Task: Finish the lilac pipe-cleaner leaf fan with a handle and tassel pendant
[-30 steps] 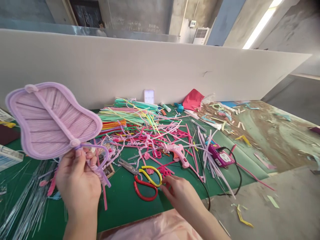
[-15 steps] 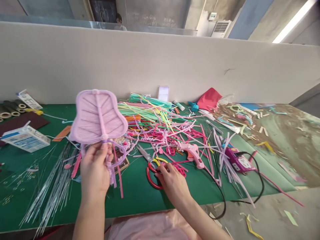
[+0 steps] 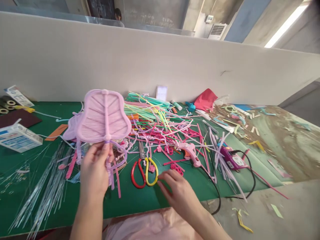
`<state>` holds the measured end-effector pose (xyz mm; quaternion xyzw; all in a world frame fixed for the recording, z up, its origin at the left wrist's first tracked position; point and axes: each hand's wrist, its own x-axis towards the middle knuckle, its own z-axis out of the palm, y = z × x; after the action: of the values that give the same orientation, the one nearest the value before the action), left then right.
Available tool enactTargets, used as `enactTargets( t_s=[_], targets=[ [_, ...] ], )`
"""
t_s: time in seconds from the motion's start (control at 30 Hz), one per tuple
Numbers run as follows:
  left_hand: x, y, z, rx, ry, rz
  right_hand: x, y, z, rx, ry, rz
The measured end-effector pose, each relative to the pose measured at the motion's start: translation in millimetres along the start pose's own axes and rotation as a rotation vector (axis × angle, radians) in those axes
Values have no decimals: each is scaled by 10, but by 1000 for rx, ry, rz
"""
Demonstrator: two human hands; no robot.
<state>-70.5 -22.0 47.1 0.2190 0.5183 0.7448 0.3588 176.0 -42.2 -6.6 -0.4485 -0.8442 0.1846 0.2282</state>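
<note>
A green mat (image 3: 130,200) carries pipe cleaners (image 3: 160,123), scissors (image 3: 143,168), glue gun (image 3: 190,153).

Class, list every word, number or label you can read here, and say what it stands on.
Nothing reads for certain.
On the white box: blue print, too blurred.
On the far carton: print too small.
On the white card: blurred out.
On the back wall: faint chalk marks, illegible.
On the lilac fan in the left hand: no writing.

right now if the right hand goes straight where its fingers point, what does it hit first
Probably the scissors, at their yellow handle loop, just ahead of the fingers of the right hand, though depth is unclear.
</note>
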Motion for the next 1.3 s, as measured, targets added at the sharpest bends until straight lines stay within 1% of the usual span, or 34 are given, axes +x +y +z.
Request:
enactTargets(
  t_s=[0.03,0.1,0.13,0.2,0.3,0.37,0.47,0.6,0.7,0.8,0.87,0.97,1.07,1.13,1.2,1.3],
  targets=[
    [20,21,-17,-2,22,11,-21,104,-76,-58,71,76],
    [49,37,-27,-2,53,20,-47,345,-231,-219,207,272],
    [55,32,-19,0,60,19,-53,469,-298,-311,242,368],
    [53,2,19,7,57,10,-52,701,-393,-435,203,498],
    [21,-54,103,17,26,-13,-18,964,-447,-452,147,536],
    [-2,-74,157,22,12,-24,23,1078,-476,-441,149,534],
    [-20,-61,215,20,26,-17,110,1179,-573,-439,193,556],
    [-10,6,247,-20,66,38,310,1227,-724,-443,241,603],
    [0,50,241,-54,80,64,511,1230,-762,-440,229,624],
    [7,62,214,-71,101,74,689,1225,-737,-428,184,618],
    [11,57,192,-72,114,79,754,1206,-709,-413,146,609],
    [13,49,170,-74,129,87,748,1105,-681,-390,114,579],
    [9,45,175,-83,131,103,715,885,-663,-356,88,496],
    [5,36,190,-87,123,105,777,685,-632,-320,40,397],
    [3,17,201,-89,118,94,963,468,-564,-281,-35,266],
    [8,-16,196,-88,124,83,1452,157,-373,-255,-154,78]
  ],
)
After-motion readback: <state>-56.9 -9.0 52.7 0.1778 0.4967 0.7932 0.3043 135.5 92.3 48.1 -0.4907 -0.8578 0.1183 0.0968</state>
